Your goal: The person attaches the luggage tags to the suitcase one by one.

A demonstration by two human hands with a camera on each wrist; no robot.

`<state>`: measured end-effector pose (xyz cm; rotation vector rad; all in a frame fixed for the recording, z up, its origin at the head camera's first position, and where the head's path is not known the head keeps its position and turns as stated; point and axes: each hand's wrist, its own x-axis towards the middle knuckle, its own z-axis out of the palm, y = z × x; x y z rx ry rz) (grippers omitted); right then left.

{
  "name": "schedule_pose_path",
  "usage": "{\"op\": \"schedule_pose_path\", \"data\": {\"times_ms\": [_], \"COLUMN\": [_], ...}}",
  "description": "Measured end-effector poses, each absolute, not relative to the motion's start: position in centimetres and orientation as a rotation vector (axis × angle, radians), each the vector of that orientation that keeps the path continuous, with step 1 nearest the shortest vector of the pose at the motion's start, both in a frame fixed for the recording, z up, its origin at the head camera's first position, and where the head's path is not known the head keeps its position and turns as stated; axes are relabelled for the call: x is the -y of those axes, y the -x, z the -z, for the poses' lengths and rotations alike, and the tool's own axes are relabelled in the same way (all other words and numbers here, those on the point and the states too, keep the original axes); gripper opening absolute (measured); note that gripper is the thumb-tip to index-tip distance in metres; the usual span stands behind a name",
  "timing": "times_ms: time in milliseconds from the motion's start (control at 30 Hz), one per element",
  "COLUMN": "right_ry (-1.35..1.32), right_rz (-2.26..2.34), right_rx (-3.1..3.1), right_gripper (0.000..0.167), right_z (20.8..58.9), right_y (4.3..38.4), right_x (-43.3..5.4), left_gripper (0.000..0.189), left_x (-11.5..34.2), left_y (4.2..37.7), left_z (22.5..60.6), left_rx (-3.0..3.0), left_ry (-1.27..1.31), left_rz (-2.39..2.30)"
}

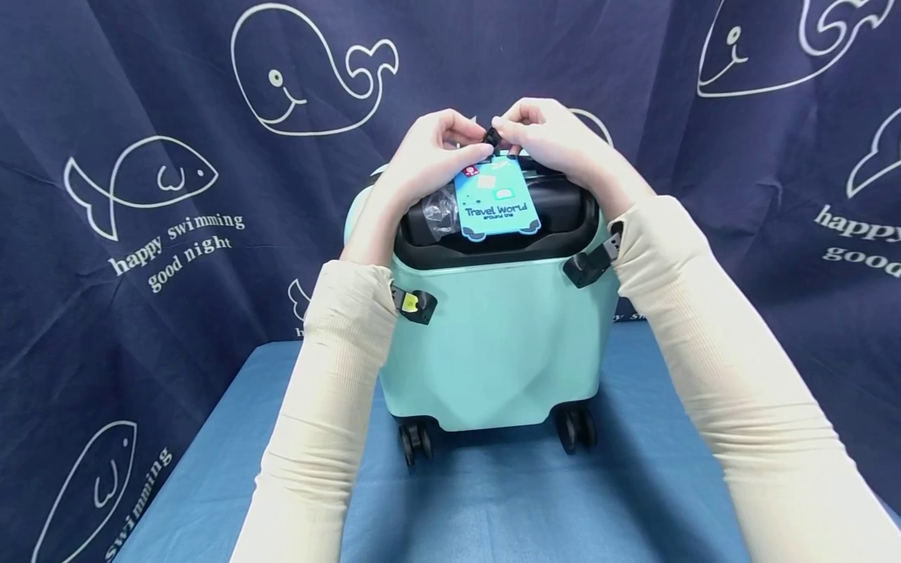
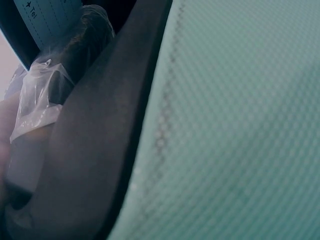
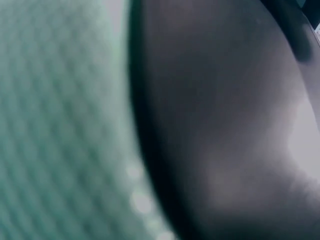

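Note:
A mint-green suitcase [image 1: 500, 344] stands upright on its wheels, with a black recessed top and a black carry handle [image 1: 559, 207]. A blue luggage tag [image 1: 497, 199] printed "Travel World" hangs in front of the handle. Just above the tag, my left hand [image 1: 438, 152] and right hand [image 1: 552, 139] meet, pinching the small black buckle of its strap [image 1: 492, 138] between thumbs and fingers. The strap's exact path is partly hidden by the fingers. In the left wrist view, the tag's back [image 2: 47, 20] shows printed lines; the right wrist view has only the suitcase shell [image 3: 60, 125] and black trim.
Clear plastic wrap [image 1: 440, 211] covers the handle's left part. Black wheels [image 1: 576, 428] rest on a blue cloth-covered table [image 1: 464, 500]. Behind hangs a navy curtain [image 1: 176, 313] with whale and fish drawings. Wrist cameras [image 1: 587, 266] sit close to the suitcase front.

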<state>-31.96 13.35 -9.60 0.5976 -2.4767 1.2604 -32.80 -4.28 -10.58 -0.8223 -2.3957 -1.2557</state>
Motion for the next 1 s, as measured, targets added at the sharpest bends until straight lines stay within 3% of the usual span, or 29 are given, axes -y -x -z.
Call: {"op": "schedule_pose_path", "data": {"times_ms": [1000], "right_ry": [-0.628], "right_rz": [-1.592], "right_rx": [2.28], "right_gripper": [0.007], "right_z": [9.04], "right_y": [32.56], "right_x": [-13.41], "left_gripper": [0.03], "left_x": [4.3], "left_y": [33.01], "left_z": [10.52], "left_rx": [2.377], "left_ry": [0.742], "left_rz": [1.261]}}
